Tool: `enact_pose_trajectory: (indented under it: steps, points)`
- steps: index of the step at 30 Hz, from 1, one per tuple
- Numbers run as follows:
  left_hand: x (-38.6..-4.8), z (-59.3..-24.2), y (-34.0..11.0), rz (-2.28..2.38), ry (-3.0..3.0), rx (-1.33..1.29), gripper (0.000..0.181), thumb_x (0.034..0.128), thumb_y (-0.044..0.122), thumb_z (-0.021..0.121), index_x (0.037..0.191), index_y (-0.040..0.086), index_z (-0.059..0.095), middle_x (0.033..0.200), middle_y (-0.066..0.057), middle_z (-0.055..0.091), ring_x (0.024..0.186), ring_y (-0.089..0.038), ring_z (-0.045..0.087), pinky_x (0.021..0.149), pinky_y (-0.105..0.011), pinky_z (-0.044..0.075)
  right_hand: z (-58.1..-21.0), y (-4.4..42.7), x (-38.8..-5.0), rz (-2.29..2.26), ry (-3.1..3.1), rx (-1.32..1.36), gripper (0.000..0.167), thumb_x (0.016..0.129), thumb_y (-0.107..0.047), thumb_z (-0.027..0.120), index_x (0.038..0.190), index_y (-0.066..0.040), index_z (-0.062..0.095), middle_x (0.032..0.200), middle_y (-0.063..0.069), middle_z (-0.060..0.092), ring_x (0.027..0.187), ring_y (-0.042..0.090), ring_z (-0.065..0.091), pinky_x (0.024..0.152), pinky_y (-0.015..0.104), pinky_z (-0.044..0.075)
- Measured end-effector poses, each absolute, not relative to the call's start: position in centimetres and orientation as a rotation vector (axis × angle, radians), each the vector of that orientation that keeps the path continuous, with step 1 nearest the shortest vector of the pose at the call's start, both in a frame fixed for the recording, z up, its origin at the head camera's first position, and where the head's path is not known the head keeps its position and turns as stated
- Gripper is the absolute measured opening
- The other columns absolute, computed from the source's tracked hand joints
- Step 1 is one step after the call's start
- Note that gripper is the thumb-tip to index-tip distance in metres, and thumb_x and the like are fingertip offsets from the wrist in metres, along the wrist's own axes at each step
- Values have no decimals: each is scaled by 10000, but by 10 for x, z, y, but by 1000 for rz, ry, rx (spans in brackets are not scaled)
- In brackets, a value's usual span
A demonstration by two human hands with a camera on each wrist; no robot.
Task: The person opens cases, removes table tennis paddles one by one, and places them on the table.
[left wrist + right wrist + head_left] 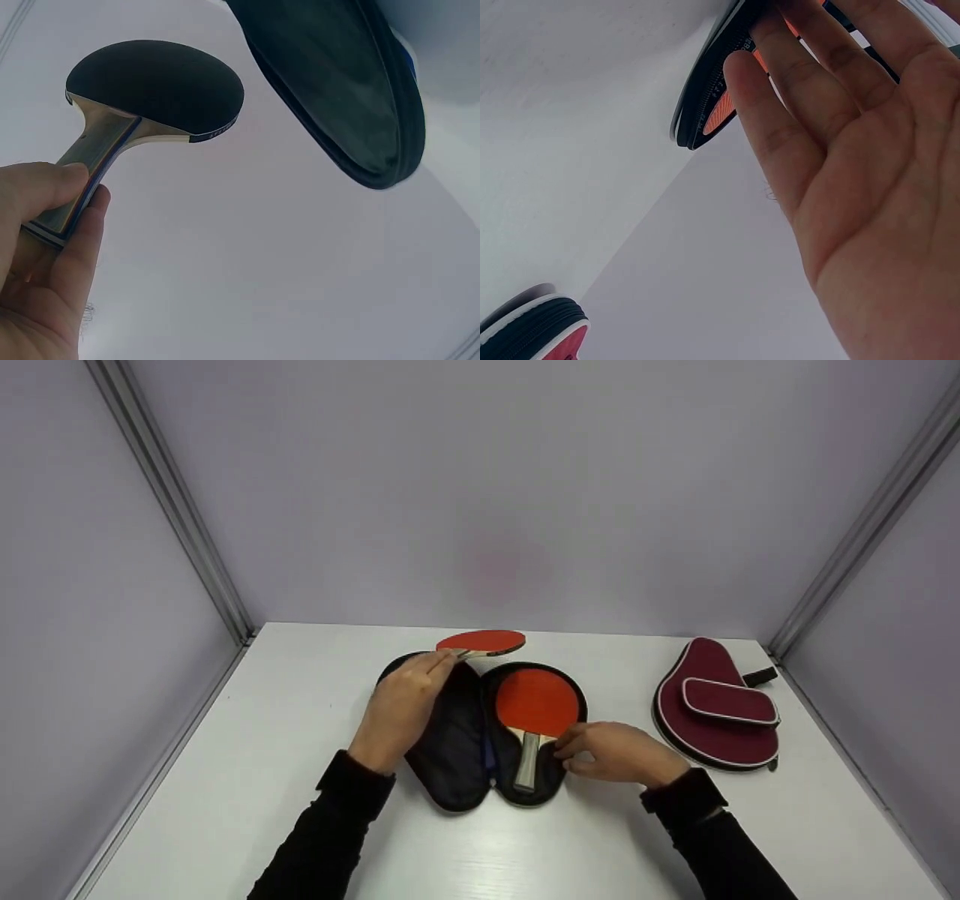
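My left hand (405, 697) grips a table tennis paddle (484, 642) by its handle, thumb on one side in the left wrist view. Red rubber faces up in the head view; the dark side (157, 86) shows in the left wrist view. Below it a black paddle case (450, 750) lies unzipped and spread on the table. In its right half rests a second paddle (538, 701), red side up, handle toward me. My right hand (615, 751) is at that half's right edge beside the handle, its fingers extended in the right wrist view and gripping nothing.
To the right on the white table (247, 780) lies a maroon paddle case (709, 746) with white piping, a small front pocket (729, 701) and a black strap (760, 676). Grey walls (495, 495) stand behind and at both sides.
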State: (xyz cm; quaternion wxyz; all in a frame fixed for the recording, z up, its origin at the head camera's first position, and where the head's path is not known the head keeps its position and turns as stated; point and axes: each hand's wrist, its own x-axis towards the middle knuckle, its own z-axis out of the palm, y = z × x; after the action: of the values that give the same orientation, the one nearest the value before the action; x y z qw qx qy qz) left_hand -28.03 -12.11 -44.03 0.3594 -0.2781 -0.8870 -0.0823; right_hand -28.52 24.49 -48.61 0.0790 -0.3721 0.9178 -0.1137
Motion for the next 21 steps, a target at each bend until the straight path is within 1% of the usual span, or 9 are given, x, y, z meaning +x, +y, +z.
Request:
enact_pose_trajectory:
  steps: [8, 13, 16, 21]
  points:
    - [-287, -433, -146, -308, -2290, -647, 353, 1056, -105, 759, 1396, -33, 820, 1383, -212, 858, 1253, -399, 850, 1060, -498, 724, -484, 244, -283, -326, 2758, -1123, 247, 1103, -198, 771, 1288, -129, 920, 1388, 48, 842, 1257, 284, 826, 1074, 524, 701]
    - [-291, -428, -165, -378, -2303, -584, 397, 1049, -147, 734, 1420, -32, 812, 1389, -227, 854, 1250, -439, 847, 1056, -543, 724, -485, 245, -283, -320, 2764, -1139, 241, 1100, -205, 780, 1281, -135, 922, 1380, 44, 844, 1248, 282, 827, 1061, 523, 705]
    - [-293, -424, -177, -403, -2308, -546, 408, 1053, -159, 713, 1431, -36, 806, 1392, -237, 851, 1250, -463, 843, 1048, -576, 723, -486, 246, -283, -319, 2763, -1126, 244, 1102, -202, 775, 1285, -132, 921, 1388, 46, 843, 1260, 280, 825, 1073, 524, 702]
    - [-296, -421, -196, -446, -2298, -487, 347, 1096, -107, 699, 1418, -39, 810, 1389, -246, 846, 1254, -484, 838, 1048, -601, 718, -487, 247, -285, -313, 2763, -1100, 250, 1103, -190, 768, 1294, -134, 919, 1403, 40, 840, 1281, 278, 821, 1093, 526, 697]
